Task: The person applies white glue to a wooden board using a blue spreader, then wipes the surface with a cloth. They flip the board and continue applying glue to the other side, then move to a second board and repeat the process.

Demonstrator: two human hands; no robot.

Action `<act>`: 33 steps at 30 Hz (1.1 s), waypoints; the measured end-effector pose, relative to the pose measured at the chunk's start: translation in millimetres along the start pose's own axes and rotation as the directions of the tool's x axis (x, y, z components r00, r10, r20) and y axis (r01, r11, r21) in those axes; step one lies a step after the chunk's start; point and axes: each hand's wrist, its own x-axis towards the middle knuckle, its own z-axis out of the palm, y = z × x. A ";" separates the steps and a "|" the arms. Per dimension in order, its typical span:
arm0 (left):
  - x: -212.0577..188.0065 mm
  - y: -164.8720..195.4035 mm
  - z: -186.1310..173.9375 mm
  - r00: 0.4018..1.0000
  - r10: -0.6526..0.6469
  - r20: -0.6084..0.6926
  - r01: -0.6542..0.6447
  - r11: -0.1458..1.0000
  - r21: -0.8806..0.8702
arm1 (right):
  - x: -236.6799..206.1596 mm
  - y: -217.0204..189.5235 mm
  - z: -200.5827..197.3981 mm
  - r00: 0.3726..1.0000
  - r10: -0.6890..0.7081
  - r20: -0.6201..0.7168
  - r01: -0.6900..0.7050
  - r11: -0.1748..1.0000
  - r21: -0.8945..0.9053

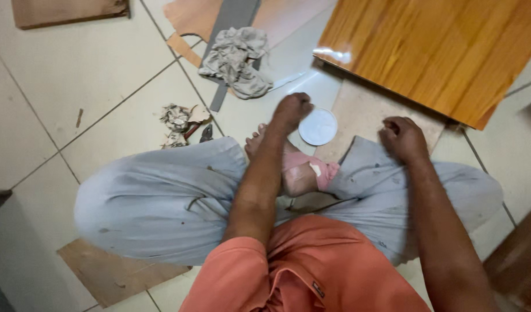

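Orange shirt (300, 277) fills the bottom edge, then pale grey trousers (161, 202) w/ legs crossed on the tiled floor (75, 75); a bare foot w/ a pink wrap (308, 170) pokes out btwn the knees. Thin brown board scrap (112, 274) lies under the left thigh.

Left hand (291, 112) is stretched fwd past the toes, fingers curled down and bunched, knuckles up, right at the near-left rim of a small round white lid or dish (318, 126). Looks like it touches or pinches the rim, but can't tell for sure (fingertips are hidden under the hand). Right hand (403, 138) sits loosely curled, holding nothing visible, resting on the right knee beside a pale board (363, 110) on the floor.

White disc lies flat, just right of the left hand, well left of the right hand, roughly btwn the two. Judging by this, a clean grip would want fingertips under the rim and a level lift, since contents (if any) can't be seen.

Farther out: crumpled paper bits (179, 121) to the left, a grey rag (237, 60) bunched on a grey strip (230, 34), more brown sheet offcuts (69, 11), and a glossy wood-grain panel (444, 52) at top right
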 end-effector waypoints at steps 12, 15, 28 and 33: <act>2.7 9.4 -2.5 0.991 -0.013 0.137 -0.006 0.990 0.138 | -13.2 -13.4 5.4 0.997 0.077 0.006 -0.075 0.990 -0.123; 2.0 8.9 -2.6 0.991 -0.003 0.135 -0.015 0.990 0.138 | -14.9 -17.2 9.2 0.996 0.091 0.010 -0.089 0.991 -0.102; 5.0 5.2 8.9 0.981 0.024 0.194 -0.049 0.991 0.124 | -29.0 -38.9 17.8 1.000 -0.004 0.005 0.004 0.988 -0.152; 9.6 2.7 15.4 0.990 0.105 0.095 -0.121 0.975 0.187 | -28.9 -36.0 15.3 1.000 0.017 -0.006 -0.018 0.988 -0.155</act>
